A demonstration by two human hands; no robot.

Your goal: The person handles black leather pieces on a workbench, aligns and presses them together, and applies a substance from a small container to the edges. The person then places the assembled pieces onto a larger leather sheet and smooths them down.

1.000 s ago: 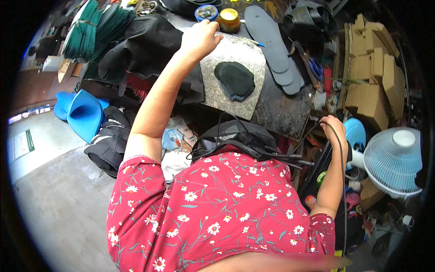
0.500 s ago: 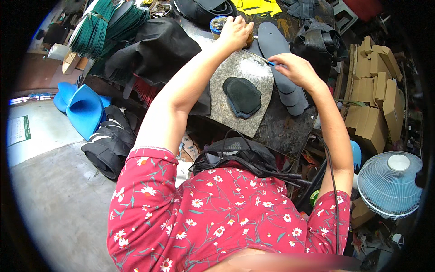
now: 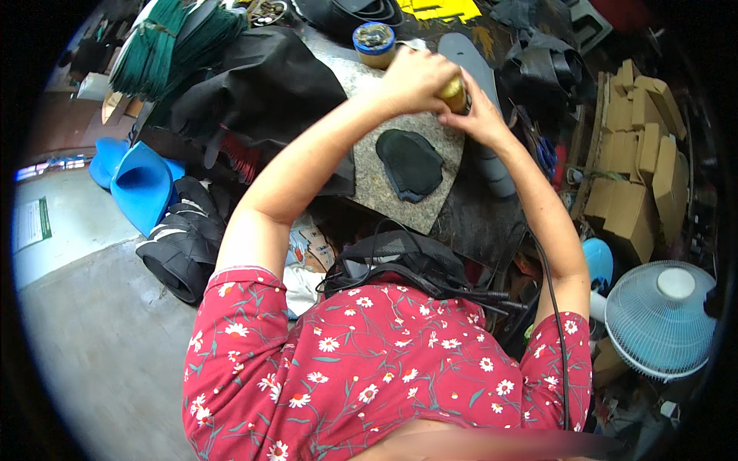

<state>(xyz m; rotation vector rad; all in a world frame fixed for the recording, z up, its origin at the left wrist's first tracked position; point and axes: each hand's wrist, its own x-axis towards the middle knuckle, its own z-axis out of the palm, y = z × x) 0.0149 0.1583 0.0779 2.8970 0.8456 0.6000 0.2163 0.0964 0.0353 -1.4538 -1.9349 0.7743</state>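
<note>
Both of my hands meet over the far right part of a speckled stone slab (image 3: 369, 180). My left hand (image 3: 419, 81) is closed on a small yellowish container (image 3: 453, 94), mostly covered by the fingers. My right hand (image 3: 482, 115) grips the same container from its right side, thumb and fingers around it. To the left of them stands a yellow-brown tub with a blue rim (image 3: 374, 44), its contents dark on top. Nearer to me, several dark sole-shaped pieces (image 3: 409, 163) lie stacked on the slab. Grey sole-shaped pieces (image 3: 470, 58) lie behind and beside my right hand.
Black sheet material (image 3: 254, 92) drapes over the table's left side, by green strand bundles (image 3: 150, 58). Yellow pieces (image 3: 440, 8) lie at the back. Cardboard boxes (image 3: 632, 169) and a fan (image 3: 663, 319) stand on the right; blue sheets (image 3: 144, 184) and a black roll (image 3: 177, 257) on the left.
My hands have come together on the yellowish container. My left hand has moved away from the blue-rimmed tub, toward me and right. The thin blue-handled tool in my right hand no longer shows.
</note>
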